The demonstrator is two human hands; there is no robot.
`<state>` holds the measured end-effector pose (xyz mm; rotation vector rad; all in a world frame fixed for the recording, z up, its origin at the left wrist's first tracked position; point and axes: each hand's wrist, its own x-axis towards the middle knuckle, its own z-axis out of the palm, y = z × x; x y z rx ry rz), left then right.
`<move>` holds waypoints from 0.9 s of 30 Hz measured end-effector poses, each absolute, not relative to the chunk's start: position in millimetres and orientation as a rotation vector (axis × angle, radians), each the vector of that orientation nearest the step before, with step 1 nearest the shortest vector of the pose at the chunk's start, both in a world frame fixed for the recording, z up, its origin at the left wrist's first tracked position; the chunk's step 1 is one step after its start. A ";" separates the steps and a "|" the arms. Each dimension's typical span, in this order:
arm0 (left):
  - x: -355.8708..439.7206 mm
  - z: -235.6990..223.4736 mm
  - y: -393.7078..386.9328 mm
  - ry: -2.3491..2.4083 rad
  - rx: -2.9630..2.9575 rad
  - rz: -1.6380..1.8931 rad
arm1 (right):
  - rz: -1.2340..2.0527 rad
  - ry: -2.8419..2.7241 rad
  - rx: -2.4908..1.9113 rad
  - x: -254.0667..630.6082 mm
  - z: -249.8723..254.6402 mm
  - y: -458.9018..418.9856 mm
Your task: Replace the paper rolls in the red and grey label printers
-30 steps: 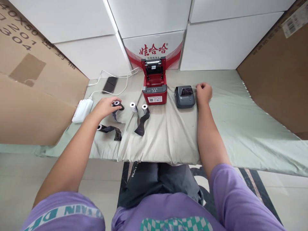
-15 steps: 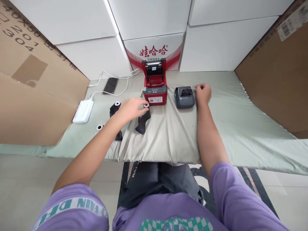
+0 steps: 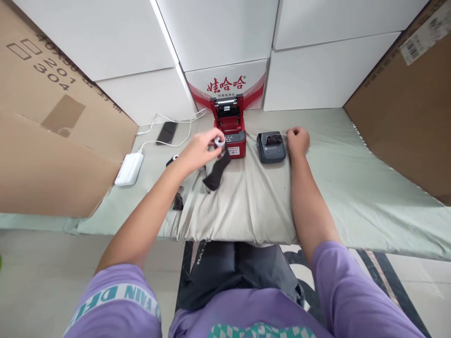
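My left hand (image 3: 207,146) pinches a paper roll (image 3: 219,142) with a white core. A loose dark strip (image 3: 217,173) trails from the roll down towards the cloth. This roll is in front of a red receipt printer (image 3: 237,149), whose lid (image 3: 227,107) stands up. My right hand (image 3: 298,140) rests on the cloth with its fingers curled closed and nothing visible in them. Just left of it lies a small dark portable printer (image 3: 272,152). Another roll (image 3: 172,160) and a piece of dark strip (image 3: 178,202) show partly beyond my left forearm, which hides other rolls.
A white power bank (image 3: 129,169) with a white cable (image 3: 165,142) and a black phone (image 3: 167,133) lie at left. White boxes (image 3: 305,75) form the back. Cardboard panels stand at left (image 3: 52,159) and right (image 3: 416,126). A pale green cloth (image 3: 334,202) covers the surface.
My left hand went from the roll at left to one nearer the red printer, took hold of it and lifted it towards the printer. My right hand stayed put.
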<state>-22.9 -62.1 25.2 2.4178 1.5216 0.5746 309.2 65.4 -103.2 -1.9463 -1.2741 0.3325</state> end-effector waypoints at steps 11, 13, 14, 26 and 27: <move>-2.6 23.2 57.3 1.506 2.525 0.273 | 0.323 -1.249 -1.946 308.5 -102.9 65.9; 2.9 16.3 65.4 1.514 2.559 0.209 | 0.326 -1.249 -1.948 308.5 -103.0 66.0; 5.4 13.8 68.2 1.529 2.565 0.180 | 0.327 -1.249 -1.950 308.5 -103.1 66.0; 10.5 8.3 82.1 1.616 2.425 0.026 | 0.359 -1.219 -1.904 310.5 -106.7 68.6; 11.0 11.8 77.5 1.611 2.474 0.130 | 0.358 -1.216 -1.906 310.4 -106.7 68.6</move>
